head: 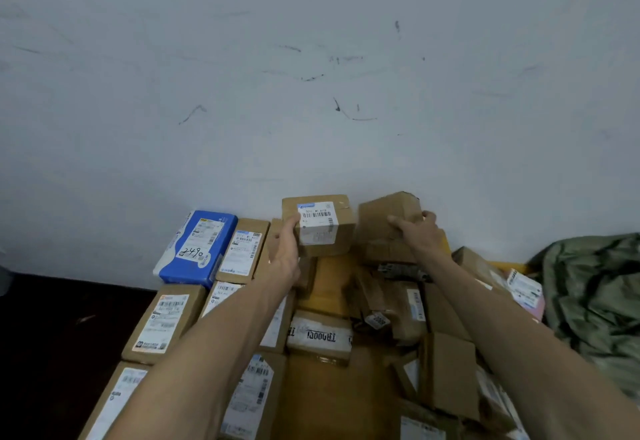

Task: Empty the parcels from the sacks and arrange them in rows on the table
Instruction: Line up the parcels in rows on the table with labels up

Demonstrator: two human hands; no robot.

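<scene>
My left hand [285,249] grips a small cardboard box with a white barcode label [320,226], held up near the wall. My right hand [417,230] grips a plain brown box [384,217] tilted beside it, just to the right. Below them lies a jumble of brown parcels [388,304] on the table. On the left, parcels lie in neat rows: a blue packet marked 2490 [195,247] and flat labelled cartons [166,321]. A green sack [595,297] lies crumpled at the right.
A scuffed white wall [311,93] stands right behind the table. Dark floor [52,353] shows left of the table. A pink parcel [526,292] sits at the right edge beside the sack. A taped box with black lettering [320,337] lies mid-table.
</scene>
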